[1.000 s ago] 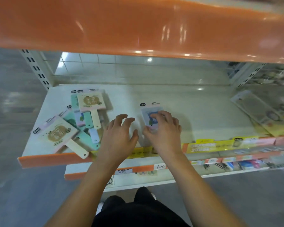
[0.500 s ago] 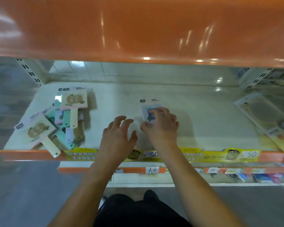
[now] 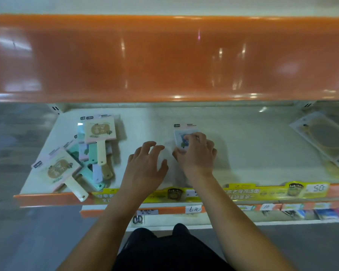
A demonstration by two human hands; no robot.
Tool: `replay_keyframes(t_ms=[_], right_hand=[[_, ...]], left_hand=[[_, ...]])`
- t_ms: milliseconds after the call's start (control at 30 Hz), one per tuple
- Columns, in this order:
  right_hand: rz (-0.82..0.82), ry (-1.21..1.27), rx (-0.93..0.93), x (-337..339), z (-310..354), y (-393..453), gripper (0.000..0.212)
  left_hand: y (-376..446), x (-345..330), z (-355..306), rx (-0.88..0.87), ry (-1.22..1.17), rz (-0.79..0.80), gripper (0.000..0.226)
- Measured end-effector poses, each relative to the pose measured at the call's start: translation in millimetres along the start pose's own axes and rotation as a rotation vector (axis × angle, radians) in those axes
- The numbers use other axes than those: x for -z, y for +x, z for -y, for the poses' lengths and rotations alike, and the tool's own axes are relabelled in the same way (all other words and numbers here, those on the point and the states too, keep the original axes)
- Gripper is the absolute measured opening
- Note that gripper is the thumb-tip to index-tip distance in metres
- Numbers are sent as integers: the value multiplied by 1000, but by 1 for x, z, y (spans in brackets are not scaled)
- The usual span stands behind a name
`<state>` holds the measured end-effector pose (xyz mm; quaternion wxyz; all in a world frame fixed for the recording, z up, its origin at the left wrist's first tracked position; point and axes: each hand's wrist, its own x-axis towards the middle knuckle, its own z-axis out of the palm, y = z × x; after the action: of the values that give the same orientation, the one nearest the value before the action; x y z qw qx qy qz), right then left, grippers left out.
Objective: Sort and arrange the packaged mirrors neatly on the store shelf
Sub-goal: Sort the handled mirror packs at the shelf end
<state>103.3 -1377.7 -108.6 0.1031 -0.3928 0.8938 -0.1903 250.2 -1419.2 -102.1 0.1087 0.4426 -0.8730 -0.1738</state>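
A small packaged mirror (image 3: 178,136) with a blue picture lies flat in the middle of the white shelf (image 3: 252,145). My right hand (image 3: 197,155) covers its near half, fingers curled over the top and thumb at its left edge, holding it. My left hand (image 3: 145,167) hovers just left of it with fingers spread, holding nothing. At the shelf's left end lies a loose pile of several packaged hand mirrors (image 3: 86,153) with cream, mint and lilac handles. One cream mirror (image 3: 61,171) at the front of the pile pokes its handle over the shelf edge.
The orange front of the upper shelf (image 3: 164,59) hangs low overhead. A flat clear package with a yellow ring (image 3: 325,137) lies at the right end. Yellow price strips (image 3: 243,192) line the shelf front. A lower shelf (image 3: 194,209) with price tags sticks out below.
Both hands stay where they were, the right still on the small mirror. My view has tilted up, so the upper shelf front fills more of the frame.
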Motion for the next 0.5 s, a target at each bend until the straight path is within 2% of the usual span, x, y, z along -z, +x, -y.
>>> replay_keyframes(t_ms=[333, 500], right_hand=[[18, -76, 2, -11, -4, 2, 49], [63, -73, 39, -3, -13, 6, 40]], left_hand=[[22, -4, 2, -92, 15, 70, 45], [31, -9, -7, -152, 40, 90, 47]])
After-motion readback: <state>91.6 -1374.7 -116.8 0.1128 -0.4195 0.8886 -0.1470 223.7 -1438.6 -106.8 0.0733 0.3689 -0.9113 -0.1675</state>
